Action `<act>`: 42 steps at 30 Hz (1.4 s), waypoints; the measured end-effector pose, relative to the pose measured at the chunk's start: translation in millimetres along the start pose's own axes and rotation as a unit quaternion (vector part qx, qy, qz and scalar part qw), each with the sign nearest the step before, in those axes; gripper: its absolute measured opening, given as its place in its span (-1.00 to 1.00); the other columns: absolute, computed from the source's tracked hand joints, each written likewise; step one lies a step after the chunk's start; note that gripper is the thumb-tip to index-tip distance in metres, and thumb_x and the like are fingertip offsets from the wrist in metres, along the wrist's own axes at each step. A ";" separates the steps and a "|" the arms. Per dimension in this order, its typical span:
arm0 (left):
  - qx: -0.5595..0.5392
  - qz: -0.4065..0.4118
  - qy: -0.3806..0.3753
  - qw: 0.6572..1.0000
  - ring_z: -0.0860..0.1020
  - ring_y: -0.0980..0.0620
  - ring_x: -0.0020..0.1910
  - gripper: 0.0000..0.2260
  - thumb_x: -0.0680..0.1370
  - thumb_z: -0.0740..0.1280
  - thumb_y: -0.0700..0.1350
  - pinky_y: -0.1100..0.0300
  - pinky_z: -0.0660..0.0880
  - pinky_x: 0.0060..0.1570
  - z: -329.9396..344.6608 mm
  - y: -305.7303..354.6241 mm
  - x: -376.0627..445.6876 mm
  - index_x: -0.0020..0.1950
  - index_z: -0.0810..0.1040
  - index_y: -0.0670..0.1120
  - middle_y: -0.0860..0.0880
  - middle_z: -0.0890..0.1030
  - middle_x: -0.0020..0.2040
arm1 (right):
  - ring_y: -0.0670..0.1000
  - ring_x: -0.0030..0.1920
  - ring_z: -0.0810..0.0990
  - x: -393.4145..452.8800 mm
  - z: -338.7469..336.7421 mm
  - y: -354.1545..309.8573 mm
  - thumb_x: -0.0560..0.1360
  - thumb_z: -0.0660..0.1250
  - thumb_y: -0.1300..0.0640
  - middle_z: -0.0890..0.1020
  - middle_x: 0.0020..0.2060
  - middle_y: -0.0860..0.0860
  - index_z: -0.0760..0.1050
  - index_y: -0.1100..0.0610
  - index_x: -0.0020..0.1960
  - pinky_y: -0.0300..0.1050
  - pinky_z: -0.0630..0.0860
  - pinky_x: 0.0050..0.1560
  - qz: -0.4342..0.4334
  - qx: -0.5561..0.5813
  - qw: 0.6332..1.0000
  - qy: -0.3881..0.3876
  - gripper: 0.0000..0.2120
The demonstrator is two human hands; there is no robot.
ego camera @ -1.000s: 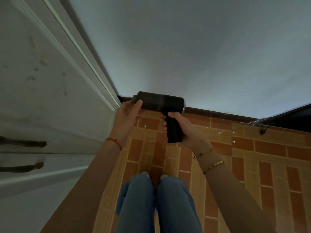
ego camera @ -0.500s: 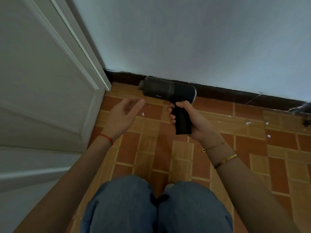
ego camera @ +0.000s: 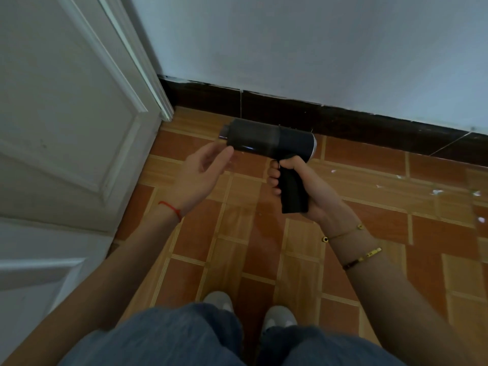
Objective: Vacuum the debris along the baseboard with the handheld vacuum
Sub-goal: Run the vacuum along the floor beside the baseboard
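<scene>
My right hand (ego camera: 303, 186) grips the pistol handle of a black handheld vacuum (ego camera: 266, 141), held in the air with its nozzle pointing left. My left hand (ego camera: 200, 175) is open just below and left of the nozzle, fingers relaxed, fingertips close to the vacuum's barrel. A dark baseboard (ego camera: 343, 120) runs along the foot of the pale wall. Small white bits of debris (ego camera: 435, 192) lie on the brown tiled floor at the right, a little out from the baseboard.
A white panelled door (ego camera: 66, 122) fills the left side, its edge meeting the baseboard corner. My jeans and light shoes (ego camera: 219, 299) are at the bottom. A thin crack or wire (ego camera: 449, 145) crosses the baseboard at the far right.
My view has tilted down toward the floor. My left hand came off the vacuum's nozzle and now hovers open beside it. My right hand keeps its hold on the handle.
</scene>
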State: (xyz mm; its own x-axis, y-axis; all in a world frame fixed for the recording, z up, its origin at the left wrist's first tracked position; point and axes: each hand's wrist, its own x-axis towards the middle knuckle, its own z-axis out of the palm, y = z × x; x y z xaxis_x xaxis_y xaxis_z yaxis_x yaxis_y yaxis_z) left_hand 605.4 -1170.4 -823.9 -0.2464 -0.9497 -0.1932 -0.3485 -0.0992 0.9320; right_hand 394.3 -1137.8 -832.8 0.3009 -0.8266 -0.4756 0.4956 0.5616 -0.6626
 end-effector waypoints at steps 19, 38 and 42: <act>0.143 0.011 0.070 0.987 0.54 0.24 0.08 -0.76 0.61 0.31 0.01 0.33 0.48 0.09 15.8 -68.6 11.4 0.24 0.54 -0.01 0.12 0.59 0.12 | -0.02 -0.31 0.53 12.9 -25.4 10.9 0.53 0.31 0.18 0.62 -0.26 0.06 0.45 0.22 0.09 -0.21 0.55 -0.29 -0.035 -0.075 0.992 0.098 -0.82; 0.417 -0.017 0.090 0.904 0.18 -0.18 0.54 -0.52 0.64 0.17 0.01 -0.19 0.11 0.53 24.8 -211.6 36.5 0.53 0.26 -0.12 -0.17 0.28 0.53 | 0.11 -0.43 0.57 112.0 -40.8 46.7 0.50 0.43 0.06 0.58 -0.37 0.17 0.50 0.18 0.06 0.04 0.60 -0.30 -0.127 -0.410 0.886 0.177 -0.75; 0.435 -0.012 0.098 0.895 0.19 -0.17 0.53 -0.52 0.65 0.13 0.02 -0.24 0.09 0.53 25.5 -227.9 33.8 0.54 0.25 -0.13 -0.17 0.29 0.53 | 0.07 -0.48 0.61 124.2 -46.7 52.2 0.49 0.42 -0.05 0.60 -0.46 0.08 0.50 0.18 -0.02 0.00 0.61 -0.34 -0.139 -0.473 0.849 0.193 -0.71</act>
State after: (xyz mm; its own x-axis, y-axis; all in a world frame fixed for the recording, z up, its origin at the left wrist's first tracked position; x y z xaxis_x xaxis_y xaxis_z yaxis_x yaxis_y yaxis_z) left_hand 653.4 -1172.4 -1050.7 -0.0961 -0.9928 -0.0722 -0.9449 0.0681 0.3203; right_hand 419.5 -1209.4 -953.5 -0.1005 -0.9609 -0.2581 -0.4260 0.2760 -0.8616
